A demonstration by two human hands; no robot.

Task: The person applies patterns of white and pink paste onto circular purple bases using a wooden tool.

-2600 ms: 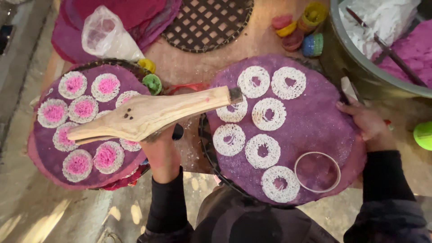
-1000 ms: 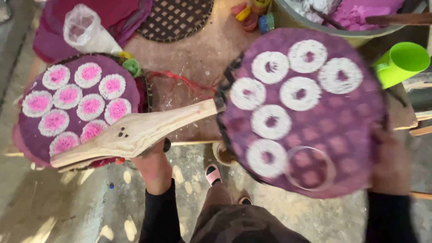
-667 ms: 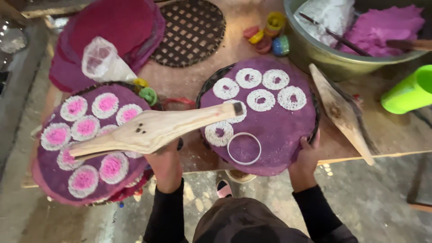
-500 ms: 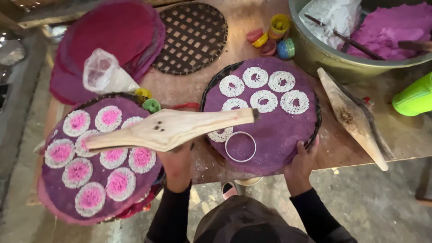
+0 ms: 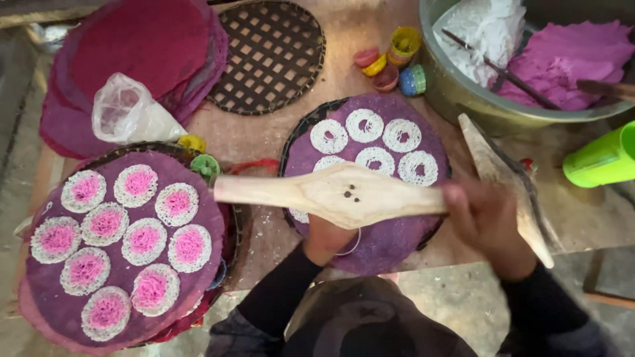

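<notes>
— Where's the wooden paddle (image 5: 344,194) right now?

— Across my front, long axis running left to right, hovering over the near edge of the purple-covered tray (image 5: 403,228). My right hand (image 5: 486,218) grips its right end, fingers wrapped around it. My left hand (image 5: 327,237) sits under the broad middle; the wood hides the fingers, so I can't tell whether they are closed or just propping it. The narrow end pokes out to my left, toward the other tray (image 5: 40,311).

— Which hand is closer to the wide part?

— The left, right below it. The right is out at the end.

— How does it look?

— Pale bare wood, flat, swelling in the middle and tapering both ways, with a few small dark holes near the centre.

— And underneath?

— White lacy rings (image 5: 365,125) laid on the purple cloth, five clear ones beyond the paddle. A thin wire hoop (image 5: 350,248) peeks out by my left hand.

— Further out?

— A second wooden paddle (image 5: 506,185) lies on the desk (image 5: 264,142) just past my right hand. On my left, the tray of pink-centred rounds (image 5: 135,238). Beyond, an empty woven basket lid (image 5: 268,56), a stack of purple cloths (image 5: 142,49), small coloured cups (image 5: 390,59), a metal basin (image 5: 463,99) of purple dough, and a green cup (image 5: 602,158).
</notes>
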